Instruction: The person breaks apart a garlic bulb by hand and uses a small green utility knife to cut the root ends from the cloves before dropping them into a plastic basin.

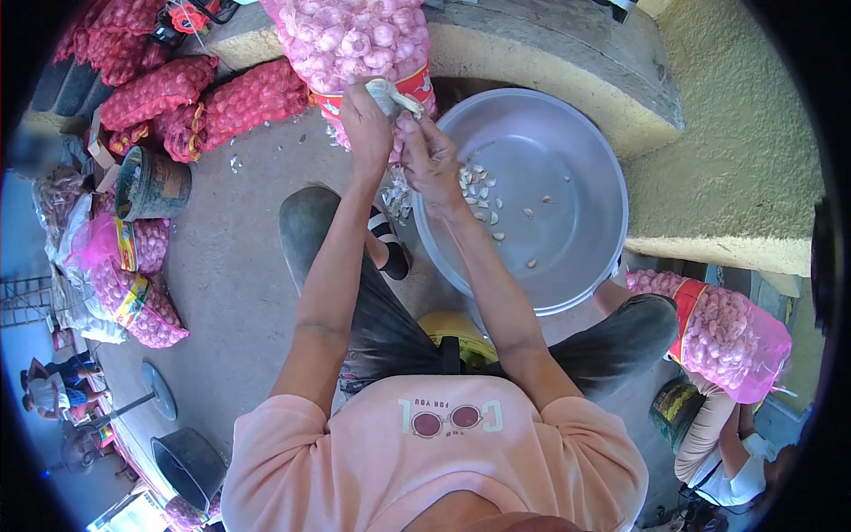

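My left hand [366,124] is closed around a whitish garlic bulb [383,94], raised in front of a big mesh sack of garlic [355,40]. A pale dry stalk [409,103] sticks out from the bulb toward the right. Bent fingers of my right hand [433,161] pinch at the stalk's end, over the left rim of a wide grey basin [612,160]. Inside the basin lie several loose garlic cloves [479,182], mostly near its left side. Papery garlic skins [398,195] are scattered on the floor beside it.
Red mesh sacks [257,102] lie at the upper left, near a dark bucket [152,184]. More garlic sacks [133,293] stand at the left. A low concrete ledge [567,53] runs behind the basin. Another person [727,452] sits at lower right by a garlic sack [722,332].
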{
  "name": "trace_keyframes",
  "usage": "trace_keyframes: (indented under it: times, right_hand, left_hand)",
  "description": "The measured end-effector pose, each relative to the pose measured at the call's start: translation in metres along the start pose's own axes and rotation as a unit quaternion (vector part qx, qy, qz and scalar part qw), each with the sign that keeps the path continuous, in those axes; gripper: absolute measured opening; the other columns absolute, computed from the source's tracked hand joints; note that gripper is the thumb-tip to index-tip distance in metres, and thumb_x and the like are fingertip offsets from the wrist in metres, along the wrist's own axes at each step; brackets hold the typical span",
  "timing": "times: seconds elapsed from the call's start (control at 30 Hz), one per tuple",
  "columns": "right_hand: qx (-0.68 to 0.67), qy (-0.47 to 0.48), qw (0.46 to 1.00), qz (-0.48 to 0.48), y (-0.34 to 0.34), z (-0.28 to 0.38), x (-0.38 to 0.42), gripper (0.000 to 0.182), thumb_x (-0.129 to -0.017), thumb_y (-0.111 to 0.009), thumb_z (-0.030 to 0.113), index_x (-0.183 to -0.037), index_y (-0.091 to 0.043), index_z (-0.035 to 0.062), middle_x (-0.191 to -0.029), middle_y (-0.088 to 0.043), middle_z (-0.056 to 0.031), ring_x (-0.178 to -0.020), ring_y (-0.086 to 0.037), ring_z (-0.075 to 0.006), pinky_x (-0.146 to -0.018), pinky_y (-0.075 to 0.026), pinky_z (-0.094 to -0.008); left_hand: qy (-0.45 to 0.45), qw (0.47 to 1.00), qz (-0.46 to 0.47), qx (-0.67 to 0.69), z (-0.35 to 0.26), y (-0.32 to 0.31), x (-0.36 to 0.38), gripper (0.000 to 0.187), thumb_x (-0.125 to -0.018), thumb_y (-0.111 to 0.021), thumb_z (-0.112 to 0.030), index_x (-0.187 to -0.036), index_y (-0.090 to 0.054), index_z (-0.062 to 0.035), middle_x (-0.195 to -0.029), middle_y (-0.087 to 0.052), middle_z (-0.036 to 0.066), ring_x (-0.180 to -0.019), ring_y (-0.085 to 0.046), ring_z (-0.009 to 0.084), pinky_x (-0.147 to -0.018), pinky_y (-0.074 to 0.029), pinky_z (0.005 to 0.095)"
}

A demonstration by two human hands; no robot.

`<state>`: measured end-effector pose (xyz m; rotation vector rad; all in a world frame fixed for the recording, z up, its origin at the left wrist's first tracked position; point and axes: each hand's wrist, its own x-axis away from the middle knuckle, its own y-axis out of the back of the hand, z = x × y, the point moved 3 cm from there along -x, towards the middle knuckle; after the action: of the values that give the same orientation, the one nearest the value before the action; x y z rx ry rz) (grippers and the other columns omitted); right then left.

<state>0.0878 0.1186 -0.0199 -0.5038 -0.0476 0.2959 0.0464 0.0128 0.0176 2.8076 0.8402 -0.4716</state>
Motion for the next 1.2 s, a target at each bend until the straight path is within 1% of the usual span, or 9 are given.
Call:
trace_keyframes:
  times: [0.07, 0.13, 0.2, 0.27, 0.33, 0.57, 0.7, 0.83, 1.2]
  right_hand:
    - [0.0, 0.005, 1.0, -0.009, -0.001, -0.003, -0.004, 0.035, -0.092, -0.052, 0.016, -0.123, -0.051, 0.0003, -0.076, -0.06, -0.0015, -0.06, -0.054, -0.0079, -0.057, -0.045, -0.0217]
    - [0.313, 0.383, 0.869, -0.019, -0.002, 0.014, -0.01, 0.037, -0.09, -0.054, 0.014, -0.123, -0.052, -0.0007, -0.073, -0.065, -0.0064, -0.061, -0.06, -0.0114, -0.057, -0.047, -0.0283]
    - [0.311, 0.278, 0.908, 0.033, 0.008, 0.022, -0.007, 0.037, -0.088, -0.056, 0.014, -0.121, -0.052, -0.002, -0.076, -0.066, -0.01, -0.064, -0.062, -0.0154, -0.059, -0.047, -0.0304]
    - [0.305, 0.167, 0.934, 0.084, 0.018, 0.039, -0.004, 0.038, -0.086, -0.057, 0.014, -0.119, -0.053, -0.0032, -0.078, -0.067, -0.0137, -0.067, -0.065, -0.0194, -0.062, -0.048, -0.0325]
    - [0.476, 0.105, 0.856, 0.171, 0.026, 0.046, -0.008, 0.042, -0.087, -0.058, 0.015, -0.125, -0.049, -0.0014, -0.111, -0.063, -0.0148, -0.093, -0.062, -0.0159, -0.08, -0.047, -0.0304]
    - [0.411, 0.162, 0.879, 0.18, 0.049, 0.032, 0.002, 0.043, -0.09, -0.055, 0.022, -0.126, -0.043, 0.0006, -0.089, -0.06, -0.0076, -0.073, -0.06, -0.0186, -0.069, -0.048, -0.0308]
    - [0.097, -0.025, 0.995, 0.005, 0.089, -0.016, 0.008, 0.033, -0.095, -0.047, 0.028, -0.118, -0.047, 0.0046, -0.083, -0.053, -0.003, -0.065, -0.052, -0.0121, -0.058, -0.044, -0.0258]
    - [-0.1, -0.18, 0.968, -0.141, 0.109, -0.043, 0.024, 0.032, -0.098, -0.041, 0.029, -0.12, -0.045, 0.0075, -0.077, -0.046, 0.0007, -0.06, -0.044, -0.006, -0.051, -0.04, -0.0208]
    - [0.179, 0.106, 0.975, 0.08, 0.021, 0.02, 0.002, 0.035, -0.099, -0.037, 0.027, -0.125, -0.043, 0.0055, -0.073, -0.041, 0.0015, -0.061, -0.042, -0.0072, -0.055, -0.04, -0.0223]
  left_hand:
    - [0.056, 0.998, 0.009, 0.013, 0.014, 0.007, -0.006, 0.054, -0.096, -0.028, -0.04, -0.083, -0.06, 0.001, -0.074, -0.061, 0.009, -0.064, -0.057, 0.0174, -0.062, -0.046, 0.0308]
    - [0.11, 0.993, 0.021, 0.025, 0.016, 0.015, -0.012, 0.053, -0.095, -0.03, -0.041, -0.088, -0.062, 0.0003, -0.077, -0.063, 0.009, -0.065, -0.059, 0.0175, -0.062, -0.047, 0.0295]
    - [0.317, 0.928, 0.135, 0.142, 0.023, 0.016, -0.011, 0.052, -0.095, -0.031, -0.043, -0.089, -0.063, -0.002, -0.077, -0.064, 0.008, -0.065, -0.06, 0.0169, -0.061, -0.046, 0.0296]
    - [0.33, 0.924, 0.158, 0.11, 0.021, 0.02, -0.012, 0.052, -0.095, -0.032, -0.044, -0.089, -0.063, -0.0027, -0.077, -0.064, 0.007, -0.064, -0.06, 0.0167, -0.059, -0.046, 0.0295]
    - [0.341, 0.919, 0.178, 0.082, 0.017, 0.019, -0.011, 0.051, -0.095, -0.032, -0.045, -0.09, -0.063, -0.0035, -0.077, -0.064, 0.006, -0.064, -0.059, 0.0165, -0.058, -0.045, 0.0294]
    - [0.327, 0.917, 0.133, 0.183, 0.027, 0.03, -0.023, 0.055, -0.094, -0.031, -0.049, -0.095, -0.059, -0.0014, -0.075, -0.062, 0.007, -0.061, -0.058, 0.0171, -0.051, -0.041, 0.0272]
    - [0.378, 0.862, 0.094, 0.324, 0.026, 0.027, -0.02, 0.062, -0.093, -0.03, -0.055, -0.1, -0.053, 0.0023, -0.078, -0.059, 0.013, -0.063, -0.058, 0.0222, -0.046, -0.04, 0.0263]
    - [0.379, 0.849, 0.078, 0.359, 0.032, 0.026, -0.023, 0.063, -0.093, -0.029, -0.056, -0.103, -0.049, 0.0033, -0.082, -0.057, 0.017, -0.064, -0.058, 0.0247, -0.046, -0.041, 0.0274]
    - [0.389, 0.855, 0.077, 0.334, 0.039, 0.016, -0.015, 0.059, -0.094, -0.027, -0.055, -0.1, -0.05, -0.0007, -0.085, -0.058, 0.016, -0.068, -0.057, 0.0243, -0.053, -0.045, 0.0325]
